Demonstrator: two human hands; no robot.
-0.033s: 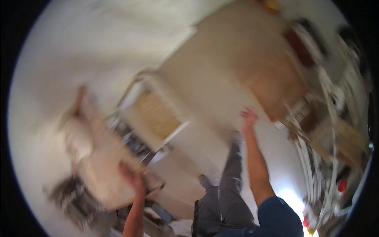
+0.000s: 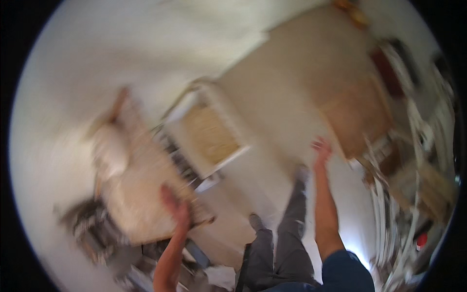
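My left hand (image 2: 175, 205) is held over the near edge of a light wooden tabletop (image 2: 138, 209), its fingers stretched out and nothing seen in them. Whether it touches the wood I cannot tell. My right hand (image 2: 321, 149) hangs out ahead over the floor, left of a brown flat-topped box or board (image 2: 354, 117). Its fingers look loosely apart and hold nothing I can make out. A rounded whitish bundle (image 2: 112, 150) lies on the tabletop's left side. Motion blurs the whole picture.
Beyond the tabletop stands a white-rimmed box (image 2: 238, 152) with a tan inside. Long white strips (image 2: 384, 214) and brown cardboard pieces (image 2: 408, 182) crowd the right. Grey equipment (image 2: 95, 231) sits at lower left. My legs (image 2: 289, 233) stand mid-floor, one foot forward.
The surroundings have shifted to the right in the picture as my head turns. Both hands also appear further right, still outstretched. Nothing has been picked up or put down.
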